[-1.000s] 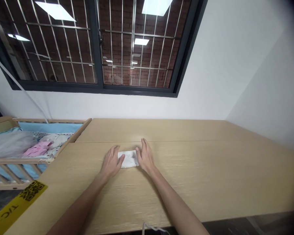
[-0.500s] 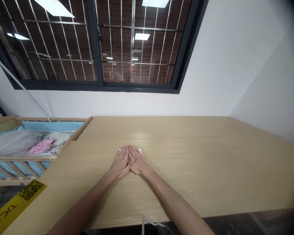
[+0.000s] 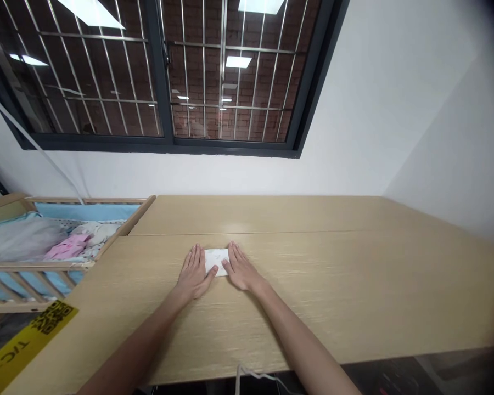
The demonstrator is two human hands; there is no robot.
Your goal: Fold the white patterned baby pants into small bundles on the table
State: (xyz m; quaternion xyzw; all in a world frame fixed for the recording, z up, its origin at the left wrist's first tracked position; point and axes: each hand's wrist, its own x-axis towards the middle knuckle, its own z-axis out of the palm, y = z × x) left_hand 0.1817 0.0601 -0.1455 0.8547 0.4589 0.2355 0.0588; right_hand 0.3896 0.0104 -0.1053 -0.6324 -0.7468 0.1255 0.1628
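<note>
Resting flat with fingers extended, left hand (image 3: 195, 274) and right hand (image 3: 240, 270) flank the folded cloth (image 3: 216, 261) near the table's (image 3: 354, 285) far edge, thumbs overlapping it.

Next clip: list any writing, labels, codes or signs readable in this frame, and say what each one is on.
"T/C": black letters on the yellow strip at the lower left, seen upside down; further letters run out of the frame.
QR code, no readable text: printed on the same yellow strip.
Faint print on the small folded white cloth between the left hand and the right hand: too small to read.
</note>
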